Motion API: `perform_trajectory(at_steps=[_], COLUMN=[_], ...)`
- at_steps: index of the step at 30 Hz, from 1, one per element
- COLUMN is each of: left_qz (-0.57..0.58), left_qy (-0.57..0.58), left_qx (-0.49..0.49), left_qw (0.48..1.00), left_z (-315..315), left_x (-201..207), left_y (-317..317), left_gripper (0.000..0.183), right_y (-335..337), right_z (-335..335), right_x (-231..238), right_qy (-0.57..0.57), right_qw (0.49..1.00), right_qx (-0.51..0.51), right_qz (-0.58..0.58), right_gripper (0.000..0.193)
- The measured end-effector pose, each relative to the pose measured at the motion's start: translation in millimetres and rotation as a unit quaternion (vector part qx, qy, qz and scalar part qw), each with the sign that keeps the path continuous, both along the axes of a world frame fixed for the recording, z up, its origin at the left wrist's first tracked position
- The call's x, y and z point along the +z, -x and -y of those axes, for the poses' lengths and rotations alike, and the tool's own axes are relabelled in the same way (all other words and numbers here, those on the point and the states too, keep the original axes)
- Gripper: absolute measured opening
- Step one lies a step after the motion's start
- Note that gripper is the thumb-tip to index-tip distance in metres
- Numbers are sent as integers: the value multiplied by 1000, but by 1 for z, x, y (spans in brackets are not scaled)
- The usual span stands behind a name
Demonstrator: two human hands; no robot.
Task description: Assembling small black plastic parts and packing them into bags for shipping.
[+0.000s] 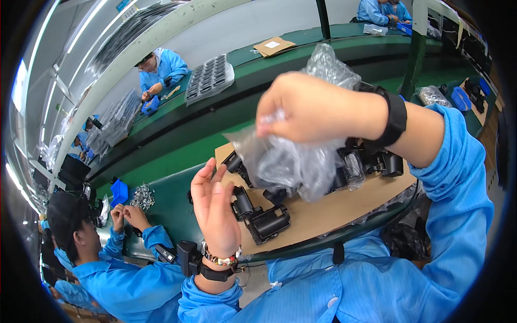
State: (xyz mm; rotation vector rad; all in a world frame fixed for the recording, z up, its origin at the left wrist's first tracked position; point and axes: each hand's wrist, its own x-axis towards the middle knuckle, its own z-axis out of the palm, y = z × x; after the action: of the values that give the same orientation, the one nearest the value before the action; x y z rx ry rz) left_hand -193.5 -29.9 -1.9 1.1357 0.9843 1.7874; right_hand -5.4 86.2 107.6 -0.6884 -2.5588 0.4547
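My right hand [309, 107] is raised over the workbench with its fingers pinched on a crumpled clear plastic bag [293, 167]. The bag hangs down and is partly smeared by motion; whether anything is inside cannot be made out. Just left of the bag, my left hand [215, 212] is held up, fingers stretched and apart, with nothing in it. Below the bag, a black plastic housing with a rounded grip [269, 223] lies on a brown cardboard sheet [336, 212]. More black housings [390, 164] lie to the right on the sheet, some partly hidden behind the bag.
Another clear plastic bag [334, 64] sits behind my right hand. To the left, a co-worker [81, 231] works near a pile of small metal parts [142, 197] and a blue bin [119, 192]. Across the green conveyor stands a black-celled tray [211, 78]. A green post [416, 59] rises at right.
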Motion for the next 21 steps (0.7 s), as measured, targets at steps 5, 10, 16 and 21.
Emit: perform_trajectory(at_steps=[5, 10, 16, 21], left_qz=[-208, -418, -500, -652], left_qy=[59, 69, -113, -206], left_qx=[13, -49, 138, -96], left_qw=[976, 904, 847, 723], left_z=[1, -15, -19, -38], left_x=[0, -15, 5, 22], left_y=[3, 13, -16, -35], left_gripper=[56, 85, 73, 27], right_y=[7, 6, -22, -87], right_z=[-17, -23, -20, 8], right_x=[1, 7, 36, 77], right_qy=[44, -8, -19, 50], right_qw=[997, 993, 973, 994], right_qx=[19, -22, -83, 22], right_qz=[-58, -116, -214, -100], right_gripper=[21, 24, 32, 40])
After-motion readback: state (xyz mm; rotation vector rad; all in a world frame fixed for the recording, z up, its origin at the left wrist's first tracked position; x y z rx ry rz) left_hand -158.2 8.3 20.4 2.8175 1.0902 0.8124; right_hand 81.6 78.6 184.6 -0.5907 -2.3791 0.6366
